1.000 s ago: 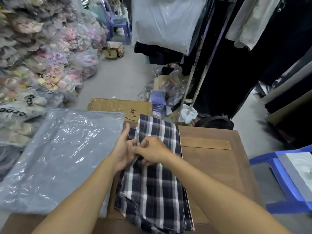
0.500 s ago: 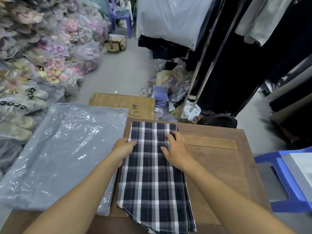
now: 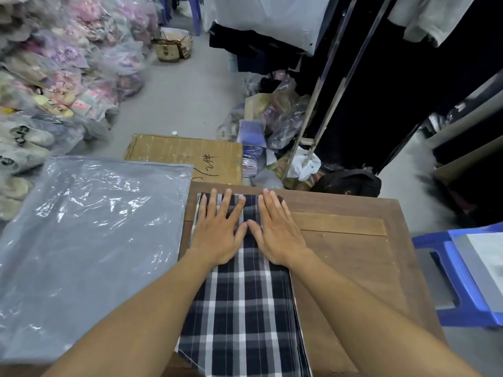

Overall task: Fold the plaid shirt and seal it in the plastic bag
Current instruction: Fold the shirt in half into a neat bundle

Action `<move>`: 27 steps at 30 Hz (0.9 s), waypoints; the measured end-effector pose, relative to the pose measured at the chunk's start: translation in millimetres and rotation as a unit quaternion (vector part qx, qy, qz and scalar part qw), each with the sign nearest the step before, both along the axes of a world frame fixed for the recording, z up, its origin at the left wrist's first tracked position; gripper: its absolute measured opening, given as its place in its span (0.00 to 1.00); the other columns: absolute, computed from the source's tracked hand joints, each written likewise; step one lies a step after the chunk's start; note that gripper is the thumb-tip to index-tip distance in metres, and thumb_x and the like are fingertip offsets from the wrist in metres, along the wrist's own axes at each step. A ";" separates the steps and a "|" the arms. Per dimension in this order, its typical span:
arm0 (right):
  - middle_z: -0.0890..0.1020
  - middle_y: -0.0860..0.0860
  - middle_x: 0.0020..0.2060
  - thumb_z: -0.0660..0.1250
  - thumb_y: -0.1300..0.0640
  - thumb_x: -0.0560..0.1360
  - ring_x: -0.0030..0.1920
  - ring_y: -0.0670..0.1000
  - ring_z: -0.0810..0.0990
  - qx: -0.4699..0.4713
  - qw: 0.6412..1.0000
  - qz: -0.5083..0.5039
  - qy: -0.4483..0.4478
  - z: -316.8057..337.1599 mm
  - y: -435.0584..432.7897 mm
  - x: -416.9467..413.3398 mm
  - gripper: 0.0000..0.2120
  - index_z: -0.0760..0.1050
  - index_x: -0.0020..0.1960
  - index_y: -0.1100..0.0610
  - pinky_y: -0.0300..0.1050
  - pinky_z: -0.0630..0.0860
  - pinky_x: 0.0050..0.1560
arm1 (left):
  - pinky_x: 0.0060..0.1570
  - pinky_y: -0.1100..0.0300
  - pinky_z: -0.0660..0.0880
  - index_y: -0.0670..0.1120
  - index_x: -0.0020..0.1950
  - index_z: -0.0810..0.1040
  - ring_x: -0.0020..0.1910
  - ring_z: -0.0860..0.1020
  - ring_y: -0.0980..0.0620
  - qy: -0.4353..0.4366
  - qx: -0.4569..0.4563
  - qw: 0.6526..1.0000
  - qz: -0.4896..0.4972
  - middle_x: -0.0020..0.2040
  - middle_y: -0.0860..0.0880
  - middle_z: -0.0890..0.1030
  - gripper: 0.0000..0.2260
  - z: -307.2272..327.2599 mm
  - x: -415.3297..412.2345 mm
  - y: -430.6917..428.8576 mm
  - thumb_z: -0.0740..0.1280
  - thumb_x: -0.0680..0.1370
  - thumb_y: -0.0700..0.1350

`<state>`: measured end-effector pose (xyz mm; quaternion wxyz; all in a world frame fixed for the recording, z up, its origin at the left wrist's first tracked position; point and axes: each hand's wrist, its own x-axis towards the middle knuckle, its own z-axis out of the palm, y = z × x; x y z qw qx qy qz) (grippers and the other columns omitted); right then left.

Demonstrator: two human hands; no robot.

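Observation:
The dark blue and white plaid shirt (image 3: 242,314) lies folded into a long narrow strip on the wooden table (image 3: 353,268), running from the far edge toward me. My left hand (image 3: 220,229) and my right hand (image 3: 277,229) lie flat side by side on its far end, palms down, fingers spread, thumbs nearly touching. Neither hand grips anything. A large plastic bag (image 3: 87,246) with grey content lies flat to the left of the shirt, overhanging the table's left side.
A cardboard box (image 3: 174,156) stands beyond the table's far edge. Piles of bagged goods (image 3: 54,77) fill the left. A clothes rack with dark garments (image 3: 381,91) stands at the right, a blue plastic stool (image 3: 462,276) beside the table, clutter and a black bag (image 3: 351,183) behind it.
My hands let go of the pinched fabric near the shirt's middle, spread the cloth flat, then slid forward to press side by side on the far end.

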<state>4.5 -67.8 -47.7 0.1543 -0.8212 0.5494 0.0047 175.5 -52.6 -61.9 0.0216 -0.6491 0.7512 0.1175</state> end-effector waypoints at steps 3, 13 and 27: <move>0.40 0.54 0.81 0.39 0.39 0.82 0.79 0.49 0.34 0.001 1.000 -0.004 0.008 -11.6 1.3 -0.3 0.35 0.42 0.81 0.59 0.52 0.38 0.79 | 0.77 0.40 0.39 0.56 0.80 0.43 0.80 0.38 0.40 -0.001 -0.022 1.000 0.005 0.82 0.46 0.43 0.29 -5.0 -1.4 0.1 0.39 0.79 0.62; 0.29 0.54 0.77 0.39 0.32 0.80 0.76 0.49 0.26 0.074 0.997 -0.003 -0.006 32.3 107.9 -17.0 0.41 0.33 0.79 0.59 0.50 0.32 0.77 | 0.77 0.41 0.40 0.57 0.80 0.45 0.80 0.42 0.41 -0.008 -0.028 0.999 0.019 0.82 0.46 0.47 0.29 -4.4 -2.7 1.7 0.40 0.80 0.64; 0.58 0.49 0.77 0.51 0.36 0.81 0.76 0.48 0.55 0.057 0.973 -0.161 -0.157 32.7 148.5 -34.1 0.31 0.57 0.78 0.52 0.51 0.59 0.77 | 0.75 0.44 0.54 0.49 0.75 0.64 0.76 0.61 0.42 0.040 -0.013 0.998 0.043 0.76 0.45 0.66 0.23 19.1 2.6 -15.4 0.49 0.83 0.57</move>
